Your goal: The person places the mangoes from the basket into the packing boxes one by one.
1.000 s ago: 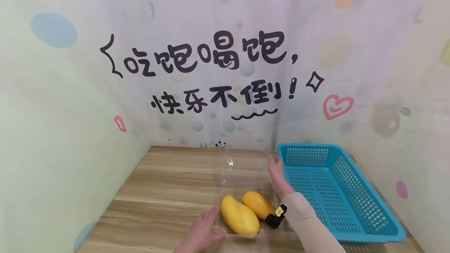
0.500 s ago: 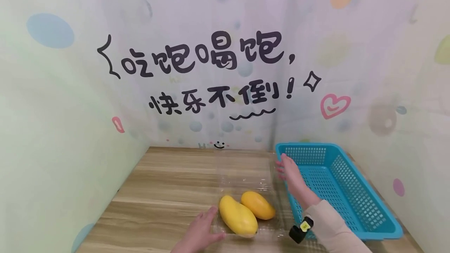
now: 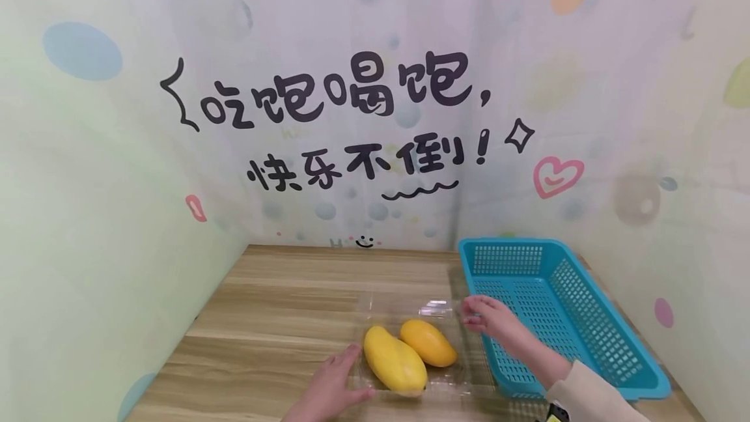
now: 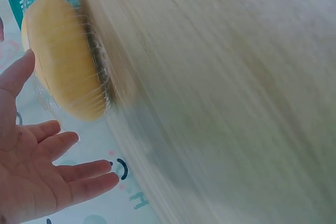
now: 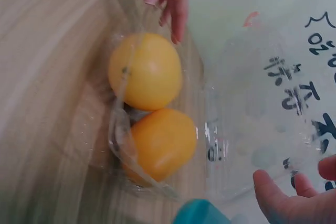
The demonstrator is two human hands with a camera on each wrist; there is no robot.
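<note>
Two yellow mangoes, a larger one (image 3: 395, 362) and a smaller one (image 3: 428, 342), lie side by side in a clear plastic clamshell box (image 3: 448, 386). The lid (image 5: 252, 129) is swung open from the base; its exact tilt is hard to make out. My left hand (image 3: 331, 384) is at the box's left side with its fingers spread, the thumb near the front corner. In the left wrist view, its fingers look straight beside the box. My right hand (image 3: 498, 324), fingers loosely bent, is by the lid's right edge; whether it touches the plastic is unclear.
A blue perforated plastic basket (image 3: 638, 360) stands on the wooden table (image 3: 263, 331) to the right, its left side partly behind the right forearm. Behind the table hangs a printed curtain (image 3: 363, 31) with black lettering.
My right hand left the lid's far right edge, shifted right, then came nearer along the basket's left side. The lid looks lower or differently tilted. My left hand and the mangoes have hardly moved.
</note>
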